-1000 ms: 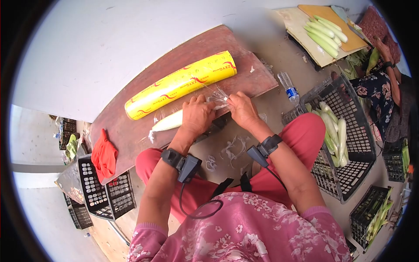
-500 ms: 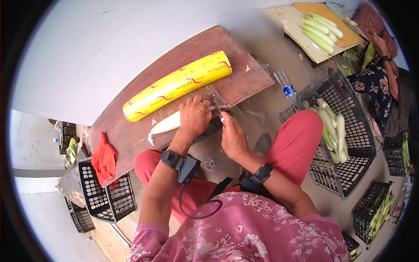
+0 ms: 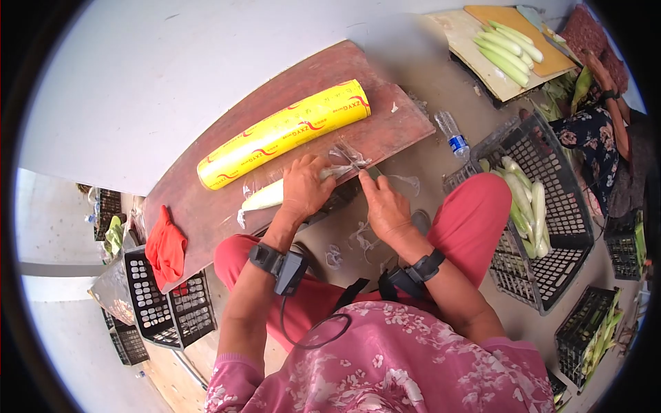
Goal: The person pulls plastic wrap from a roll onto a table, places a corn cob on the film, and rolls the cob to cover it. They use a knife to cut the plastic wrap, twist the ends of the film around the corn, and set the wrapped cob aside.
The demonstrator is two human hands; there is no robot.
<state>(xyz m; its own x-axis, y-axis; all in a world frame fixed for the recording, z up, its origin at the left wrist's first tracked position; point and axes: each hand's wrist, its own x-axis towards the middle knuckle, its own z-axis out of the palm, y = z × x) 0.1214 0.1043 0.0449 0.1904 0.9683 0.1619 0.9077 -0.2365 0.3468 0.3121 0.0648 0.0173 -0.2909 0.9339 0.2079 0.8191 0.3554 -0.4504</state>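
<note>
Left hand [image 3: 308,186] curling over pale vegetable [image 3: 264,196], hiding its middle, near edge of table [image 3: 406,127], right hand [image 3: 387,212] gripping thin blade [image 3: 354,165] at gathered film [image 3: 337,170], yellow roll [image 3: 284,135] lying close behind, red cloth [image 3: 165,246] draping left corner, 1 crate [image 3: 566,206] sitting rightward.

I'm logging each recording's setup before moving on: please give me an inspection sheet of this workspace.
Surface: reddish-brown tabletop, scuffed.
Job's things: yellow roll lying lengthwise on the tabletop; beside it, a pale film-wrapped vegetable.
Clutter: red cloth hanging over the tabletop's edge; film scraps and a plastic bottle on the floor.
Hands: left hand over the wrapped vegetable, grip hidden; right hand holding a thin blade, partly hidden, near loose film.
Cables: black cable looping from the left wrist's device.
Surroundings: black crate holding vegetables; another person's hand, upper right.
</note>
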